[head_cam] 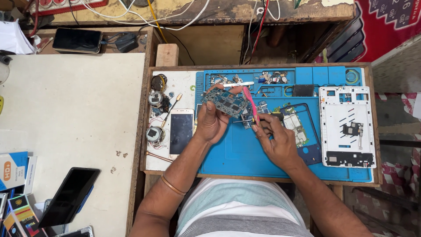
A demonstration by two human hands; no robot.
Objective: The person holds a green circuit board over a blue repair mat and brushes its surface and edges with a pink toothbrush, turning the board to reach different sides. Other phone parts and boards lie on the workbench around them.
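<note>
**Circuit board lifted over the blue work mat**

A small wooden bench (149, 131) carries a blue work mat (245, 153), with a pale table (70, 109) at its 9 o'clock. Over the upper middle of the mat, the left hand (212, 123) grasps a circuit board (227, 102) between thumb and fingertips, holding it off the surface and tilted. The board is a long, dark blue-green rectangle, thickly set with small metal shields and chips, its far end pointing toward 2 o'clock. The right hand (274, 140) sits at the board's 4 o'clock and is clenched around a pink-handled tool (251, 104); the handle rises toward 12 o'clock beside the board's right edge, and its tip is hidden by the fingers. At the left hand's 9 o'clock lies a white phone (181, 131), screen up. At the right hand's 3 o'clock rests a white phone frame (347, 127), with a second, dark frame (302, 131) just beside the knuckles.
</note>
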